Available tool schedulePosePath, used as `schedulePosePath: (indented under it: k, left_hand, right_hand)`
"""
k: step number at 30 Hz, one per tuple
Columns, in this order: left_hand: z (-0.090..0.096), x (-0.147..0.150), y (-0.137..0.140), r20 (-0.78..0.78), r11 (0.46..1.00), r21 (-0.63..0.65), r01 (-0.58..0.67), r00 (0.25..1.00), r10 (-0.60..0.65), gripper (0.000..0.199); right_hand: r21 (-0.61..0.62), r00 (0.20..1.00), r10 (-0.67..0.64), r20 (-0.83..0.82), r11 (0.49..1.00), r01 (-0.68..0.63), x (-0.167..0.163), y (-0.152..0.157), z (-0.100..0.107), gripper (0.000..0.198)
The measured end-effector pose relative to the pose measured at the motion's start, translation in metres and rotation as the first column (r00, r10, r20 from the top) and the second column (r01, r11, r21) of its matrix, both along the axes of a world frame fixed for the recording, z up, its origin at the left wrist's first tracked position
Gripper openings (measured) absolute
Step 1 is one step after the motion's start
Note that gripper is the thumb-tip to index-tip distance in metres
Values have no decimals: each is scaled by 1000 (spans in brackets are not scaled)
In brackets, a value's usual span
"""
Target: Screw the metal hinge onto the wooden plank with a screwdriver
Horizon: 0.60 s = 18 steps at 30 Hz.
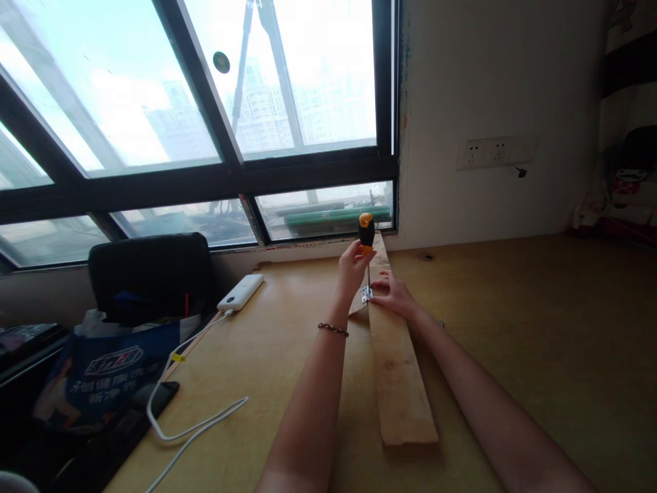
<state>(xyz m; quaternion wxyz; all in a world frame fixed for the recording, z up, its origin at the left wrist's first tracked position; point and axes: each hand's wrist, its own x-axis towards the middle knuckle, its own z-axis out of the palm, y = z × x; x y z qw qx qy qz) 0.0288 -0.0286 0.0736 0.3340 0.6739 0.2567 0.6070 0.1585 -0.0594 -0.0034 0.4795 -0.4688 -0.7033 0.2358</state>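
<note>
A screwdriver (pixel 366 233) with a black and orange handle stands upright, its shaft pointing down at a small metal hinge (pixel 366 294). My left hand (pixel 354 266) is closed around the lower part of its handle. The hinge lies at the left edge of a long wooden plank (pixel 397 370), and another short wooden piece (pixel 358 302) sticks out beneath it on the left. With thumb and fingers, my right hand (pixel 395 293) holds the hinge against the plank, close to the screwdriver tip. Any screw under the tip is too small to make out.
The plank lies lengthwise on a wooden table (pixel 292 356). A white power bank (pixel 241 292) with a white cable (pixel 192 431) is on the left. A small metal piece (pixel 442 323) lies right of my right forearm. A black chair (pixel 151 274) and blue bag (pixel 113 370) stand beyond the left edge.
</note>
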Motion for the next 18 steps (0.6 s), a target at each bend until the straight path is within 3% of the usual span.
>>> schedulePosePath:
  k: [7, 13, 18]
  left_hand:
    - [-1, 1, 1, -29, 999, -16, 32, 999, -32, 15]
    - [-14, 9, 12, 71, 996, -86, -21, 997, 28, 24]
    - [-11, 11, 10, 133, 988, -152, 6, 991, 14, 31]
  right_hand:
    - [5, 999, -25, 23, 1000, 25, -1, -1, 1, 52]
    - [1, 1000, 5, -12, 1000, -5, 0, 1, -1, 64]
    - [-1, 1000, 5, -9, 1000, -5, 0, 1, -2, 62]
